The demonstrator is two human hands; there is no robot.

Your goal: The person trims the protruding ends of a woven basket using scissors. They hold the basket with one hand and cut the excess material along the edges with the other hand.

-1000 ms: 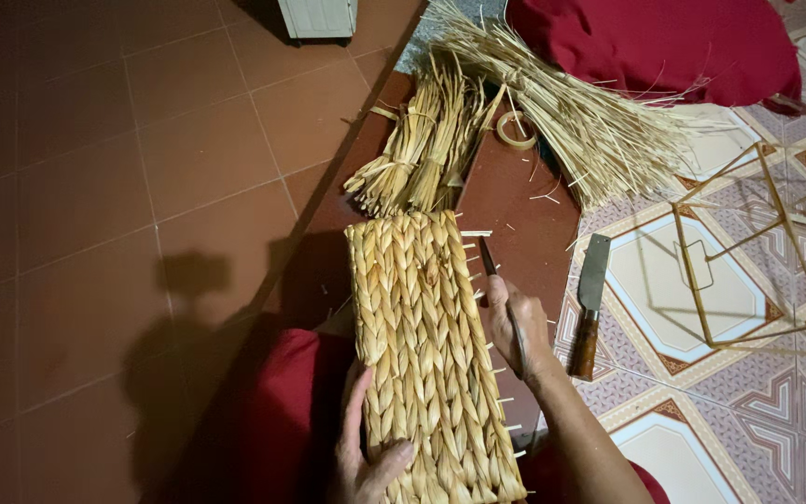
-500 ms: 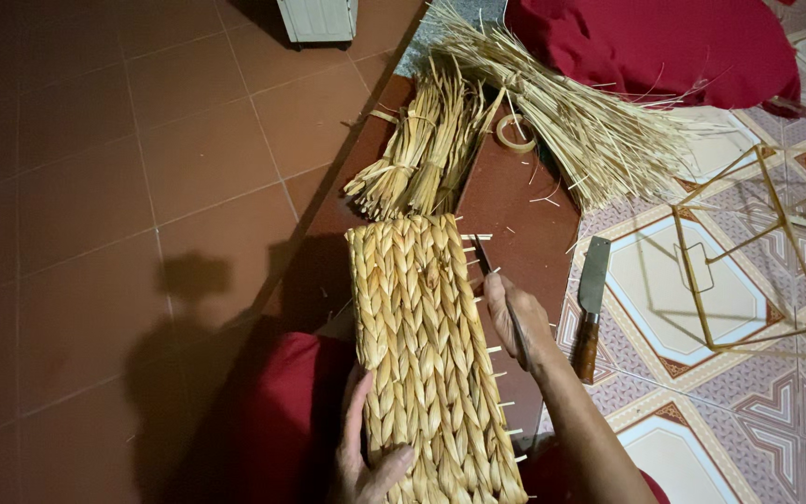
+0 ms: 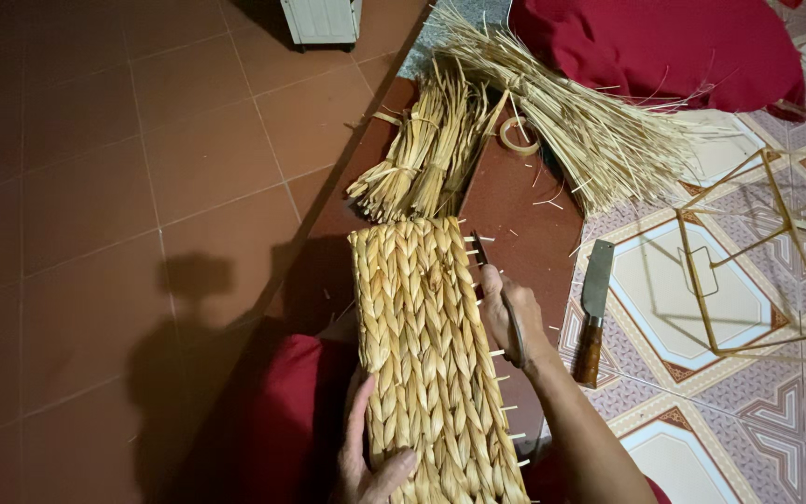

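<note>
Your left hand (image 3: 366,457) sits at the bottom centre of the frame, palm down, fingers stretched up the picture and close together, the thumb swung out to the right so its tip points toward the lower middle. The wrist is cut off by the bottom edge.

Your right hand (image 3: 506,317) is just right of centre, curled into a loose fist with the knuckles facing up the frame and the fingers closed round a thin dark handle. Your bare right forearm runs from it down and to the right, leaving the frame at the lower right edge, with the wrist held nearly straight.
</note>
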